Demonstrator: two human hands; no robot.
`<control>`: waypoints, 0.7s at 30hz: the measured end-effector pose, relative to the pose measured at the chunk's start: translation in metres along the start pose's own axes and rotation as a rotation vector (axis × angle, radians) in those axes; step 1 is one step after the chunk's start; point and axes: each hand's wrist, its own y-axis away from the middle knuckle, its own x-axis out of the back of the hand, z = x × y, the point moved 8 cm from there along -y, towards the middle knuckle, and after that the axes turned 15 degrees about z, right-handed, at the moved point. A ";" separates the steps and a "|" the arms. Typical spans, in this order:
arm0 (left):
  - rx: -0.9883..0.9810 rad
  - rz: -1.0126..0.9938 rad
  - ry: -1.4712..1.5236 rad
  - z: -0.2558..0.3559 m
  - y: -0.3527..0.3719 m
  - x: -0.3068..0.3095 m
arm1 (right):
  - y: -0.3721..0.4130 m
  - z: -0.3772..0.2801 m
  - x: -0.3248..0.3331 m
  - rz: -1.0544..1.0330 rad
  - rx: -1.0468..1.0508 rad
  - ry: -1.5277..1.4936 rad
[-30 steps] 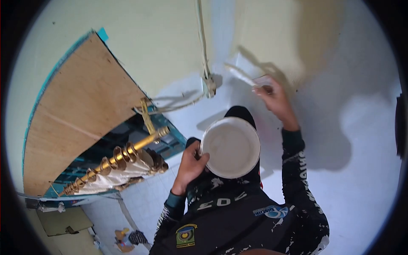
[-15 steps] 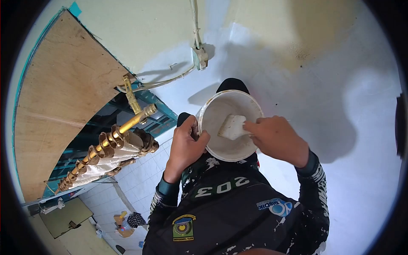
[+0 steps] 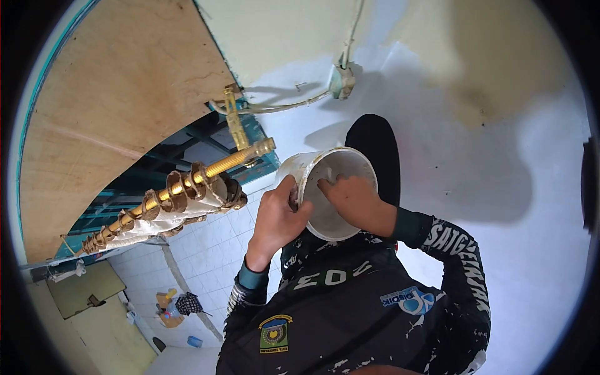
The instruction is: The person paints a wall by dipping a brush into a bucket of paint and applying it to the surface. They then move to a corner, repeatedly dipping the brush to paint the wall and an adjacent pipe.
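A white, paint-smeared bucket (image 3: 337,229) is tilted in front of my body, its mouth facing me and part of its outer wall showing on the left. My left hand (image 3: 279,215) is closed on the bucket's left rim, thumb over the edge. Inside the mouth, my right hand (image 3: 356,201) is closed round a paintbrush (image 3: 329,176). Only a small pale part of the brush shows; the hand and the bucket hide the rest, including the bristles.
On the left, a gold curtain rod (image 3: 225,164) with a bunched curtain (image 3: 203,203) sticks out beside a plywood panel (image 3: 119,94). A cable box (image 3: 341,81) is fixed to the partly painted wall (image 3: 450,162). Several small items lie on the tiled floor (image 3: 212,250) far below.
My right hand has moved left and deeper into the bucket with the paintbrush, which is now mostly hidden. The bucket has tipped, showing more outer wall. The view has shifted.
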 end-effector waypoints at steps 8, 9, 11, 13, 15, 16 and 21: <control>0.078 -0.070 -0.122 -0.013 0.006 0.021 | -0.015 -0.016 -0.026 0.017 0.053 -0.008; 0.082 -0.072 -0.134 -0.013 0.006 0.022 | -0.014 -0.015 -0.032 0.020 0.053 -0.020; 0.059 -0.084 -0.160 -0.014 0.011 0.021 | -0.013 -0.016 -0.039 0.078 0.090 -0.072; 0.043 -0.064 -0.170 -0.019 0.015 0.023 | -0.013 -0.018 -0.044 0.074 0.124 -0.082; 0.027 -0.048 -0.177 -0.025 0.018 0.024 | -0.013 -0.017 -0.052 0.068 0.155 -0.090; 0.064 -0.018 -0.156 -0.030 0.018 0.025 | -0.012 -0.014 -0.061 0.018 0.140 -0.063; 0.220 0.006 -0.040 -0.051 0.020 0.020 | -0.006 -0.009 -0.065 -0.038 0.114 -0.090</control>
